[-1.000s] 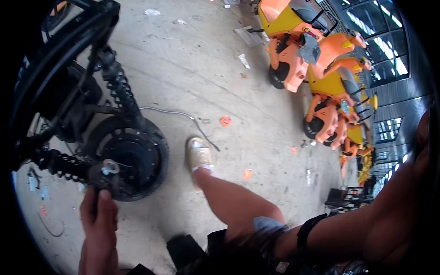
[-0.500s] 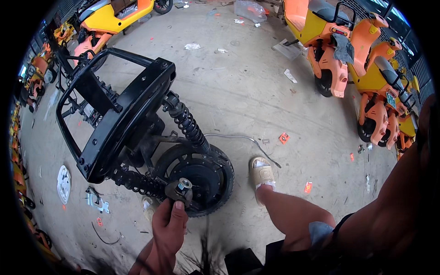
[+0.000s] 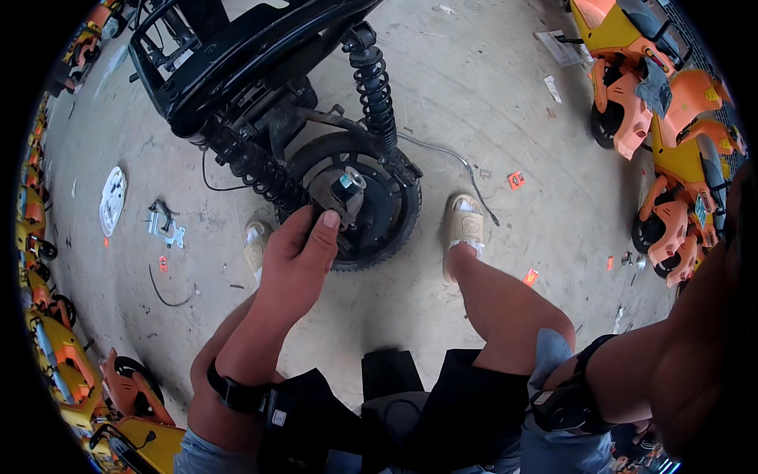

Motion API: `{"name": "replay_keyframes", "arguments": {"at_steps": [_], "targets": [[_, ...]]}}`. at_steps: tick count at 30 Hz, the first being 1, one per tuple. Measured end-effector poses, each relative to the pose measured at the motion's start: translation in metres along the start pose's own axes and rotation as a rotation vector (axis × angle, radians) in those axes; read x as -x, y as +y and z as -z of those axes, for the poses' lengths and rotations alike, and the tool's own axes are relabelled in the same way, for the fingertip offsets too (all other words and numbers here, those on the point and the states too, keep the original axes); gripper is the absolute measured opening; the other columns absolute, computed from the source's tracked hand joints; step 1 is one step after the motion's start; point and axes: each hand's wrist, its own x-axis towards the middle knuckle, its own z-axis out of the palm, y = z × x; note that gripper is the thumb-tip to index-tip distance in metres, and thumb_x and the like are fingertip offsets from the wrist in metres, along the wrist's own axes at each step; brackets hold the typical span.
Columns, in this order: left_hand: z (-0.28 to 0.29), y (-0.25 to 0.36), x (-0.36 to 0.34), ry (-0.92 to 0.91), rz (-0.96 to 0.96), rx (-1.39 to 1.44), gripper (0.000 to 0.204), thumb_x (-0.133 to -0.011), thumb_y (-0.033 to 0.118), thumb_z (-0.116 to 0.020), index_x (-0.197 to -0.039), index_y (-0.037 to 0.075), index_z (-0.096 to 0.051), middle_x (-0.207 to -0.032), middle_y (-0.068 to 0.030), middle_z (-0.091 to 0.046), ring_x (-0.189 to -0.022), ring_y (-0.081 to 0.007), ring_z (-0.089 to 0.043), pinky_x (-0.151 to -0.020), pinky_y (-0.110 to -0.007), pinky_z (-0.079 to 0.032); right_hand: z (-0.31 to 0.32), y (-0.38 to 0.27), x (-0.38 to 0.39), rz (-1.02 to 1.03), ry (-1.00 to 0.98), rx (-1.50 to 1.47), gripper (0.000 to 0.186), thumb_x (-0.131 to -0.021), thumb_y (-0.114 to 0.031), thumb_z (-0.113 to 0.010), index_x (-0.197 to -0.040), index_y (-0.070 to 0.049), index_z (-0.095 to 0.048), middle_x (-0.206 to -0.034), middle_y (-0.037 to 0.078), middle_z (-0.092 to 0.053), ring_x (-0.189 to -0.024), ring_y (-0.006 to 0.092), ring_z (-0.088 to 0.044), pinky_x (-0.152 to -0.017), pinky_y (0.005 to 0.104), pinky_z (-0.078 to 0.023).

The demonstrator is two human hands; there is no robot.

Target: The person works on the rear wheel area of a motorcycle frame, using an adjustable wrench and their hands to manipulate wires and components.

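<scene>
My left hand (image 3: pixel 298 257) is closed on a metal part (image 3: pixel 347 186), pinching its dark flat plate between thumb and fingers. A short round silver collar with a pale label stands out from that plate. Behind the part, the rear wheel (image 3: pixel 407 221) of a stripped black scooter frame shows its dark hub and tyre. Two coil-spring shock absorbers (image 3: pixel 373 99) join the wheel area to the frame (image 3: pixel 237 71). Whether the part touches the wheel I cannot tell. My right arm (image 3: pixel 671 355) rises dark and close along the right edge, and its hand does not show.
My sandalled feet (image 3: pixel 466 225) stand on either side of the wheel. A cable (image 3: pixel 454 158) lies on the concrete, with a white oval plate (image 3: pixel 113 201) and metal brackets (image 3: pixel 166 225) at left. Yellow-and-orange scooters (image 3: pixel 632 95) are parked on both sides.
The view has tipped down, so the frame and wheel sit higher in the picture and more of my legs shows. My left hand still grips the metal part in front of the wheel.
</scene>
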Motion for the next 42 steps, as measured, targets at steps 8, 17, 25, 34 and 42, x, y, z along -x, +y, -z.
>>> {"name": "replay_keyframes", "arguments": {"at_steps": [8, 17, 25, 34, 42], "targets": [[0.003, -0.007, 0.002, 0.003, -0.029, 0.04, 0.031, -0.105, 0.033, -0.057, -0.092, 0.005, -0.059, -0.067, 0.0071, -0.047, -0.06, -0.0014, -0.038, -0.052, -0.022, -0.03, -0.024, -0.064, -0.026, 0.223, -0.104, -0.127, 0.061, -0.087, -0.033, -0.075, -0.135, 0.001, -0.058, -0.12, 0.011, -0.068, -0.065, 0.0039, -0.047, -0.059, 0.0205, -0.041], [0.006, -0.02, -0.011, -0.018, -0.092, -0.04, 0.036, -0.103, 0.038, -0.059, -0.087, 0.005, -0.06, -0.067, 0.0035, -0.05, -0.062, -0.0046, -0.043, -0.055, -0.024, -0.035, -0.056, -0.174, -0.068, 0.505, -0.241, -0.487, 0.059, -0.087, -0.031, -0.075, -0.134, 0.001, -0.058, -0.122, 0.011, -0.068, -0.064, 0.0033, -0.047, -0.059, 0.0197, -0.041], [-0.004, -0.011, -0.02, -0.008, -0.059, -0.039, 0.036, -0.104, 0.035, -0.058, -0.088, 0.003, -0.061, -0.066, 0.0015, -0.053, -0.06, -0.0065, -0.045, -0.055, -0.026, -0.037, -0.104, -0.236, -0.051, -0.354, -0.349, -0.785, 0.02, -0.099, -0.017, -0.064, -0.091, 0.001, -0.069, -0.081, 0.003, -0.067, -0.078, 0.0088, -0.056, -0.073, 0.0254, -0.046], [-0.012, -0.02, -0.015, -0.06, -0.135, 0.001, 0.037, -0.104, 0.032, -0.058, -0.079, 0.006, -0.051, -0.064, 0.0022, -0.049, -0.058, -0.0063, -0.043, -0.052, -0.027, -0.036, -0.193, -0.233, -0.058, -0.494, -0.627, -1.063, 0.054, -0.098, -0.051, -0.059, -0.109, 0.0, -0.068, -0.079, 0.003, -0.06, -0.061, 0.0093, -0.05, -0.056, 0.0262, -0.044], [-0.012, -0.041, -0.016, -0.005, -0.196, -0.15, 0.037, -0.104, 0.031, -0.058, -0.08, 0.005, -0.051, -0.064, 0.0007, -0.051, -0.059, -0.0068, -0.045, -0.053, -0.027, -0.038, -0.212, -0.233, -0.053, -0.439, -0.768, -1.052, 0.054, -0.098, -0.05, -0.062, -0.12, -0.001, -0.067, -0.086, 0.003, -0.062, -0.072, 0.0114, -0.054, -0.062, 0.028, -0.047]]}}
